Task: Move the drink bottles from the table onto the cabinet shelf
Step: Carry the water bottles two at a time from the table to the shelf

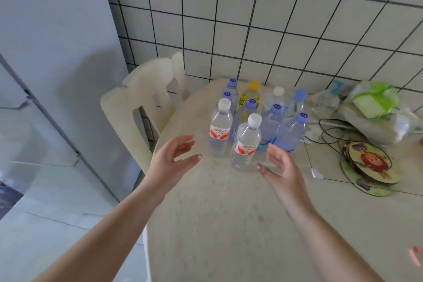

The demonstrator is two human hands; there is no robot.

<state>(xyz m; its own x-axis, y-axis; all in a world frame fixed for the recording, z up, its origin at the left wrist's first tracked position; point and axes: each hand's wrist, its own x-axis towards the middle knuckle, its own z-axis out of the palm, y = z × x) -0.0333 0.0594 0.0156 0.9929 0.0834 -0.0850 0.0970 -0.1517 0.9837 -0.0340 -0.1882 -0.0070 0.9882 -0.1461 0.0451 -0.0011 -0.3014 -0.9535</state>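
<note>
Left hand: the bare left hand (176, 158) is hovering over the table's near edge, fingers loosely spread and holding nothing, just left of the two front bottles.
Right hand: the bare right hand (280, 168) is reaching in with its fingers spread wide and empty, the fingertips (271, 149) lying just beside the nearest bottle but not visibly closing on it.
Nearest bottle: a clear plastic water bottle with a white cap and red label (246, 142) is standing upright between the two hands.
Second front bottle: a matching clear white-capped bottle with a red label (220, 128) is standing upright just behind and to the left.
Rest of the group: several clear bottles with purple-blue caps (290, 133) and one yellow-capped, yellow-labelled drink bottle (250, 96) are standing close together behind, near the tiled wall.
Table: the pale speckled tabletop (217, 213) is carrying every bottle in view.
Cabinet shelf: not appearing in this view.
Progress: judging by the full cluster on the table, the moving seems barely begun; about ten bottles are waiting.
Likely step: both hands appear to be approaching the front pair for a pickup.
</note>
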